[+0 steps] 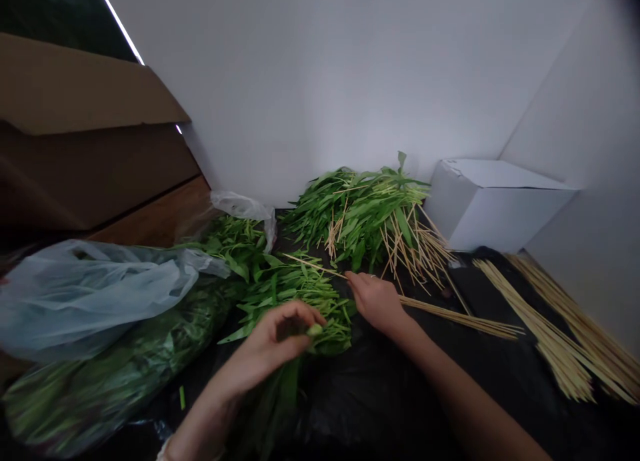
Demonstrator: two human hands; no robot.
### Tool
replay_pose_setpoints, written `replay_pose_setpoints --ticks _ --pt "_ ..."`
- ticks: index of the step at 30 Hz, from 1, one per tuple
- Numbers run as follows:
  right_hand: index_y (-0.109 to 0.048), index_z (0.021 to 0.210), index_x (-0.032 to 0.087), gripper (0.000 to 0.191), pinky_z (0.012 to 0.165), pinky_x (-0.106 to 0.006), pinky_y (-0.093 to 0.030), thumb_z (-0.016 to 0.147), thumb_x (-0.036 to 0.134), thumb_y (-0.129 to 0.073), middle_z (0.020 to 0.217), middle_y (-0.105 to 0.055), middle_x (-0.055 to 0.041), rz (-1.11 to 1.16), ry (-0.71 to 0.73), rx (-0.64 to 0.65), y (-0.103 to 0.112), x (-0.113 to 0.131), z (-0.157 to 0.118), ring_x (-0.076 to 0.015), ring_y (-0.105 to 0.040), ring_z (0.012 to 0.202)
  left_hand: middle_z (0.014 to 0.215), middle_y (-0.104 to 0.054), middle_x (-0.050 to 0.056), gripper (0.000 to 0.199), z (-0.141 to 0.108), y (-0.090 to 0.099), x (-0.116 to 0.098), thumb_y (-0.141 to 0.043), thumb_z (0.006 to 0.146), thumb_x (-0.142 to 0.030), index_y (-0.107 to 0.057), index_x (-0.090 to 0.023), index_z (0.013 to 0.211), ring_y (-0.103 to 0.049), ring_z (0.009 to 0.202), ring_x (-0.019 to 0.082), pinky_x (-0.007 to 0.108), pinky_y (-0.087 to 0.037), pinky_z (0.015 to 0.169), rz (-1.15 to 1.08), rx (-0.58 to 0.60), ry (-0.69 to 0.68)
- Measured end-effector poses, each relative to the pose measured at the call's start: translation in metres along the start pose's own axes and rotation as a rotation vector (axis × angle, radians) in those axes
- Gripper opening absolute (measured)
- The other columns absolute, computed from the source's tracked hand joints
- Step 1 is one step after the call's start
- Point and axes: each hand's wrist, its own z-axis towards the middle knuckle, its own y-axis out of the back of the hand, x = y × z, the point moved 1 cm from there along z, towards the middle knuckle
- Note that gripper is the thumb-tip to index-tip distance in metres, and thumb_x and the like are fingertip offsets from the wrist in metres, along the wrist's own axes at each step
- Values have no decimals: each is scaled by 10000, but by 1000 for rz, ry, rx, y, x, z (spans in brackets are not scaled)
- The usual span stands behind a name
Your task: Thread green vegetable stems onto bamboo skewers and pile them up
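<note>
My left hand (280,338) is closed around a leafy green stem (315,330), whose pale end shows at the fingertips. Dark leaves hang below that hand, blurred. In my right hand (373,299) a thin wooden skewer (315,266) is pinched, pointing left over a pile of cut green stems (320,294). Behind the right wrist lies a bundle of skewers (460,316); I cannot tell if the hand also touches it. Farther back, a heap of skewered greens (360,208) rests against the wall, its sticks (417,244) fanning out to the right.
Plastic bags of greens (115,354) fill the left side, below a cardboard box (90,161). A white box (505,201) stands at the back right. Loose skewers (545,334) lie at the right on the black plastic sheet (380,401).
</note>
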Motion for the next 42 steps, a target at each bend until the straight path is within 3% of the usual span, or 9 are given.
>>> replay_pose_setpoints --ticks 3,7,11,13,16,21,26,31,42 --pt "-546 1286 166 365 642 -265 -400 965 193 -374 886 -677 -76 -53 17 -85 -11 -14 -6 -182 -609 780 1040 -673 55 137 4 29 -15 -677 710 -254 -603 -205 814 -629 898 227 352 -528 759 -365 -225 -65" --pt "-603 1199 159 313 652 -260 -384 945 171 -420 842 -668 -59 -67 7 -244 -15 -27 -9 -165 -596 747 883 -691 16 198 17 61 -43 -727 656 -279 -630 -201 809 -634 934 221 423 -515 936 -782 -348 -249" --pt "-625 1148 132 285 693 -256 -395 949 161 -423 850 -668 -66 -34 11 -371 -10 -30 -9 -160 -595 787 745 -676 -19 159 44 76 -55 -701 738 -265 -630 -225 873 -619 658 124 253 -546 680 -790 -396 -287" --pt "-622 1158 129 278 678 -250 -393 958 179 -436 834 -668 -59 -33 -9 -444 -5 -29 -9 -147 -594 762 693 -687 -19 166 60 72 -43 -732 743 -278 -619 -221 851 -578 536 102 211 -497 558 -552 -460 -312" --pt "-599 1213 125 292 651 -242 -385 962 203 -469 786 -662 -39 -33 0 -531 1 -26 -11 -124 -584 696 792 -741 28 330 76 56 -5 -773 735 -333 -655 -185 1005 -639 644 108 182 -491 605 -333 -512 -168" --pt "-573 1279 130 358 599 -248 -352 939 129 -457 674 -595 -1 -25 97 -535 1 -16 -13 -108 -528 600 845 -750 52 391 76 39 46 -820 676 -342 -705 -131 985 -641 673 93 173 -512 633 -625 -567 52" --pt "-598 1250 132 413 590 -258 -336 888 61 -412 715 -589 -19 -16 161 -455 -5 -7 -15 -116 -511 624 832 -730 38 260 70 42 50 -743 777 -230 -704 -124 1011 -653 674 99 189 -544 616 -873 -539 107" --pt "-609 1233 124 393 581 -272 -327 889 73 -427 698 -564 -12 12 198 -446 -6 -2 -16 -124 -496 614 824 -741 54 181 69 41 51 -682 817 -153 -719 -103 987 -664 665 99 180 -549 632 -869 -587 88" --pt "-614 1230 126 387 575 -281 -315 900 83 -417 683 -548 -10 -4 208 -419 -11 1 -17 -129 -481 598 889 -777 52 316 66 42 60 -828 653 -235 -756 -151 949 -696 756 116 189 -526 734 -825 -778 -30"
